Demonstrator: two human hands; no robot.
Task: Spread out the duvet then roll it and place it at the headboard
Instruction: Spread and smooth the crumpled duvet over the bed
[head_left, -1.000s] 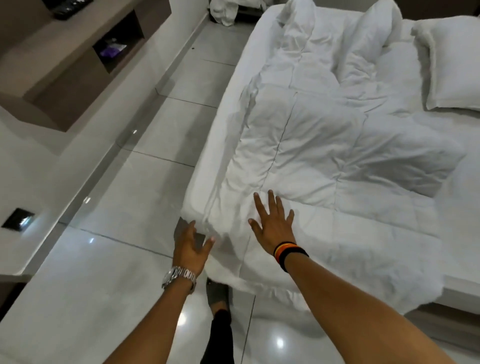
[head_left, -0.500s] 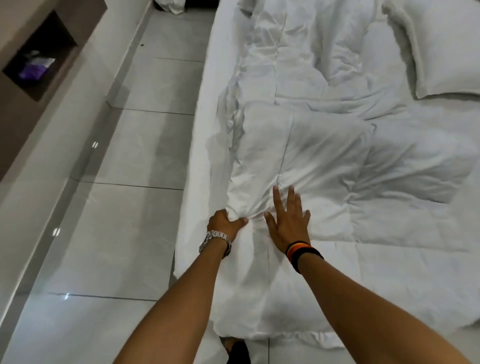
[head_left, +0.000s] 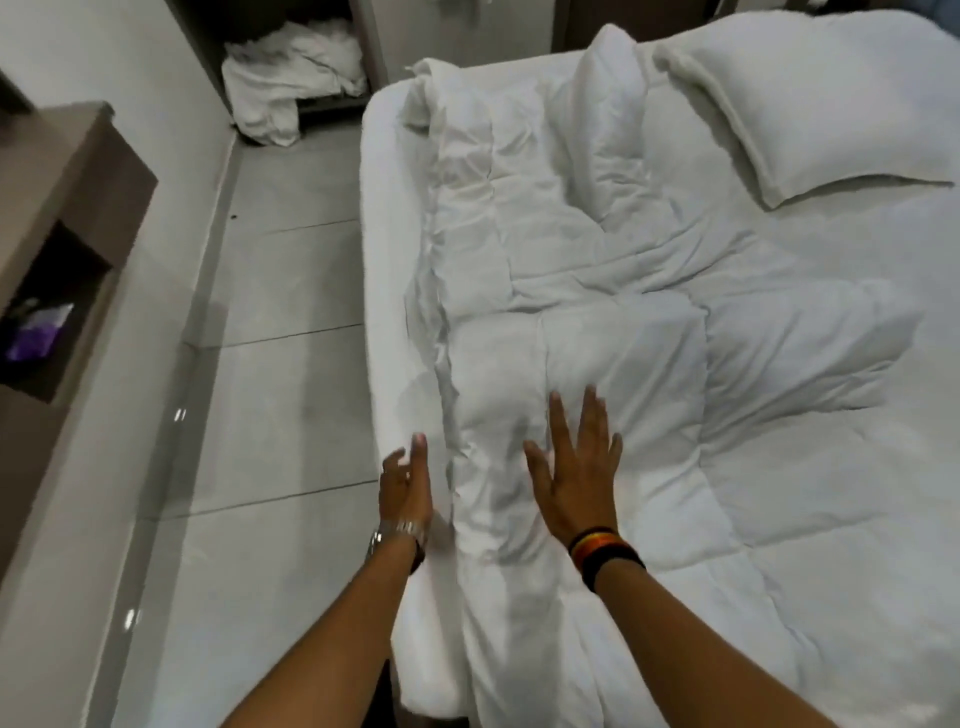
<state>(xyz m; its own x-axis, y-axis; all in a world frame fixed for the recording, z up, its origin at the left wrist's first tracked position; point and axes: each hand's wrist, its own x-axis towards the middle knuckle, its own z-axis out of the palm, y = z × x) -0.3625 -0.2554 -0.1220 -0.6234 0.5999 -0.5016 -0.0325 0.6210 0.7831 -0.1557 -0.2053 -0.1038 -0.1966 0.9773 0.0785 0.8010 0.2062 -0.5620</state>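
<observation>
A white quilted duvet (head_left: 649, 374) lies crumpled over the bed (head_left: 387, 291), bunched in folds along its left side and up toward the head end. My right hand (head_left: 574, 467), with dark wristbands, rests flat and spread on the duvet near the bed's left side. At the mattress edge, just left of the duvet's bunched border, my left hand (head_left: 405, 480) with a metal watch hovers, fingers apart and holding nothing. The headboard is hidden past the top of the view.
Two white pillows (head_left: 779, 114) lie at the head end, one (head_left: 608, 88) standing on edge. A heap of white linen (head_left: 291, 78) sits on the floor by the far corner. A brown wall shelf (head_left: 57, 249) runs along the left, with glossy tiled floor (head_left: 270, 364) between it and the bed.
My left hand has let go of the duvet edge it was gripping and now hovers open beside it. My view has tilted up toward the head of the bed.
</observation>
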